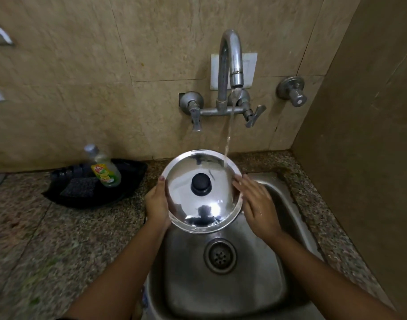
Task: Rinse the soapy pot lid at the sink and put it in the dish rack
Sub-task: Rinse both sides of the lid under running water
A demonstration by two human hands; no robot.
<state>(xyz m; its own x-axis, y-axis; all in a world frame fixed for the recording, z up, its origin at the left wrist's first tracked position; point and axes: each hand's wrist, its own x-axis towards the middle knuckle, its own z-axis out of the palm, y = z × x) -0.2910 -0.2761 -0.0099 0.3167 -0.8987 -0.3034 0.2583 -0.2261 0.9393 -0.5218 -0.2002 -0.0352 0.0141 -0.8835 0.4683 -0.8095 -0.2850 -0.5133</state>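
A shiny steel pot lid (186, 179) with a black knob (200, 184) is held tilted above the steel sink (276, 227). My left hand (156, 203) grips its left rim, thumb on top. My right hand (255, 203) lies flat against the lid's right edge, fingers spread. Water runs from the tap (231, 58) and strikes the lid's upper right part. No dish rack is in view.
A black tray (128, 181) on the granite counter (36, 239) to the left holds a dish soap bottle (104, 168) and a dark scrub pad (79, 188). Another wall valve (292, 91) sits right of the tap. A side wall closes in on the right.
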